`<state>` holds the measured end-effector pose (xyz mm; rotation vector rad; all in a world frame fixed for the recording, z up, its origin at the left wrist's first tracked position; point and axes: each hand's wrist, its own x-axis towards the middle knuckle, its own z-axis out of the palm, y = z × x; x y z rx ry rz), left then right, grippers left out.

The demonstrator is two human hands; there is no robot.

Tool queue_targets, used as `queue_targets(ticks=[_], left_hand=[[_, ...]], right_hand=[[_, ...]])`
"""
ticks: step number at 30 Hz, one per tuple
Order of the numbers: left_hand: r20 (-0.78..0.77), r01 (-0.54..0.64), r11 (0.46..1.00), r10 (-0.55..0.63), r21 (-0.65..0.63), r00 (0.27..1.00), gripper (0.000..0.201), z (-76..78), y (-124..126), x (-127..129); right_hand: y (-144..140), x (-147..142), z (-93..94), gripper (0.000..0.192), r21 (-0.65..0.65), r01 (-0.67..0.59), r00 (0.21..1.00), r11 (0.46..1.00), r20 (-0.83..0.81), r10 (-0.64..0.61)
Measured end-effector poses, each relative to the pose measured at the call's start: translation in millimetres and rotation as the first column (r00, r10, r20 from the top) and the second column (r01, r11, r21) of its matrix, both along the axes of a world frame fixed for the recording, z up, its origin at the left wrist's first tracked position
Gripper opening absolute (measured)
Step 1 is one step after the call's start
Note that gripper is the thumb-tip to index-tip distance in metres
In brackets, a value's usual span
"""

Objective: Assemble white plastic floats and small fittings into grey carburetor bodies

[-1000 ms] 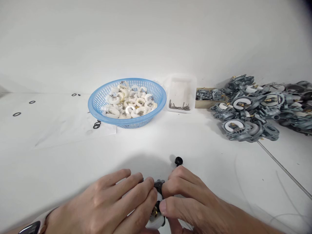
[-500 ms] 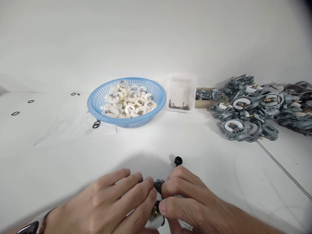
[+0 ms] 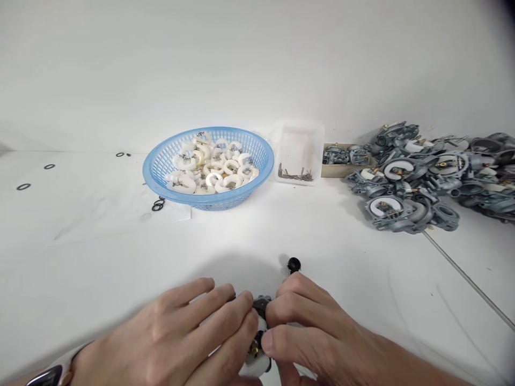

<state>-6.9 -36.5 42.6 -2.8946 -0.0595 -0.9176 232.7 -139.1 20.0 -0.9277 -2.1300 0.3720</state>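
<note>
**Both hands closed on a small carburetor part, near centre of table**

Work piece: a small carburetor body [image 3: 259,343] with a white float seated on it and a brass fitting just visible; it sits at the near edge of the white table [image 3: 341,257], almost wholly covered by fingers; exact orientation cannot be told.

Left hand [image 3: 181,332]: fingers curled over the left side of the piece, fingertips pressing against it; grasping it. Right hand [image 3: 317,332]: thumb and forefinger pinched on the right side of the same piece; also grasping; whether a pin sits between those fingertips is hidden. A watch strap [image 3: 52,372] shows at the left wrist.

Judgement on the step: this looks like fine fitting of the float to the body; best done with the left hand bracing the piece steady on the table and the right making only small fingertip moves; keep the float level so nothing binds or slips out.

Outward: a small black cap [image 3: 294,264] lies just beyond the right fingers, apart from them; far left centre, a blue basket [image 3: 161,166] holds many white floats; black O-rings [image 3: 157,205] lie just beside its near left rim; right of it a clear tray [image 3: 300,145] with metal pins [image 3: 295,174]; far right, a heap of grey carburetors [image 3: 418,177].
</note>
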Motion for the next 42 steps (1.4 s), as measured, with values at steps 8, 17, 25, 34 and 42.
queue_targets(ticks=[8, 17, 25, 34, 42], left_hand=[[-0.006, 0.007, 1.0, -0.007, 0.007, 1.0, 0.039, -3.2, 0, -2], [-0.014, -0.039, 0.999, 0.039, -0.017, 0.999, 0.039, 1.5, -3, 1], [-0.016, -0.023, 1.0, 0.023, 0.013, 1.0, 0.041, 1.2, -1, 2], [0.037, -0.014, 1.0, 0.013, 0.015, 0.999, 0.036, 2.3, 0, 5], [0.035, -0.015, 1.0, 0.015, 0.003, 0.999, 0.032, 4.5, 0, 6]], right_hand=[[-2, -1, 0.6, 0.021, -0.014, 0.025, 1.0, 1.0, 0.02, -0.024], [1, 0, 4.9, 0.018, -0.04, 0.011, 1.0, 0.999, -0.013, -0.011], [1, 1, 6.5, 0.016, -0.041, -0.014, 0.999, 0.999, 0.034, 0.015], [-3, -1, -0.3, 0.027, 0.006, 0.06, 0.998, 0.998, -0.022, -0.06], [3, 2, 1.2, 0.024, 0.006, -0.003, 0.997, 1.0, -0.075, 0.004]])
